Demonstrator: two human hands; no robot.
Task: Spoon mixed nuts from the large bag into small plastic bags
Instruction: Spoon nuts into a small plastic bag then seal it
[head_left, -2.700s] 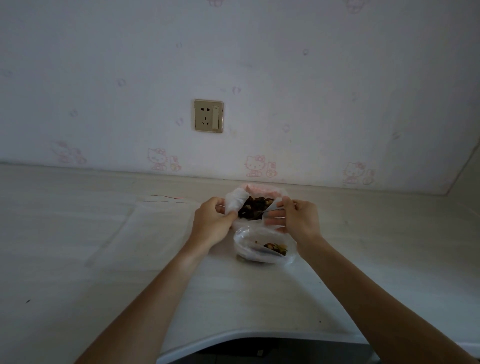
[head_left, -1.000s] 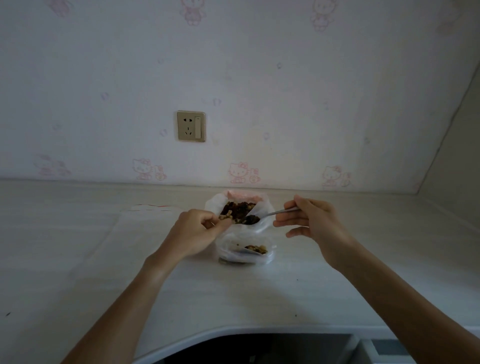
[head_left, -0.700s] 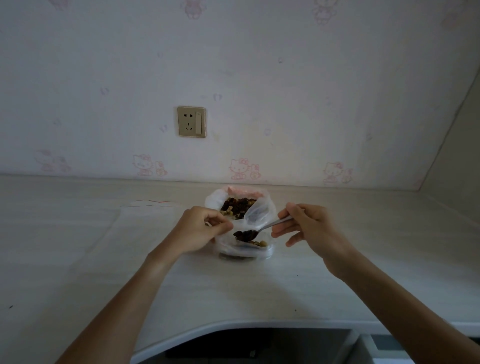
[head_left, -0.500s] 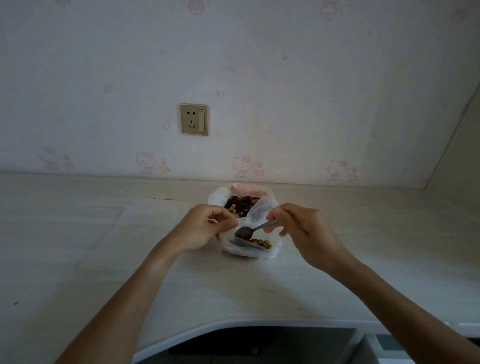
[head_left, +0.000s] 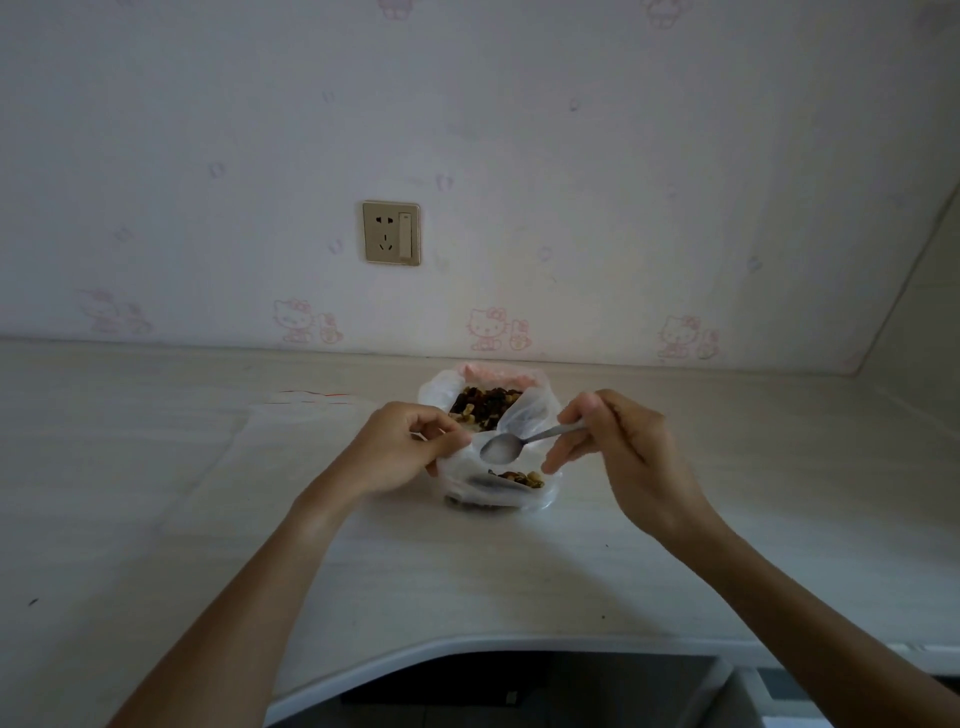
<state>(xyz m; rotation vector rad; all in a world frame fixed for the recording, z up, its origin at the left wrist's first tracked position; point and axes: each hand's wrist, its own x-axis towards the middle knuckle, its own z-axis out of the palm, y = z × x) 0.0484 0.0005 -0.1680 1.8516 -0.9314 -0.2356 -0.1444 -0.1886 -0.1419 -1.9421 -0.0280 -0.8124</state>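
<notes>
While the pale bench (head_left: 519, 571) carries both, the large bag (head_left: 457, 387) of nuts is seen just behind the small bag (head_left: 498, 491), whose limp, slippery rim is pinched by the left hand (head_left: 400, 447); the spoon (head_left: 501, 448), empty, is gripped by the right hand (head_left: 618, 441)

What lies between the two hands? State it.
In the head view, the spoon's empty bowl lies between the left hand and right hand, above the small bag.
</notes>
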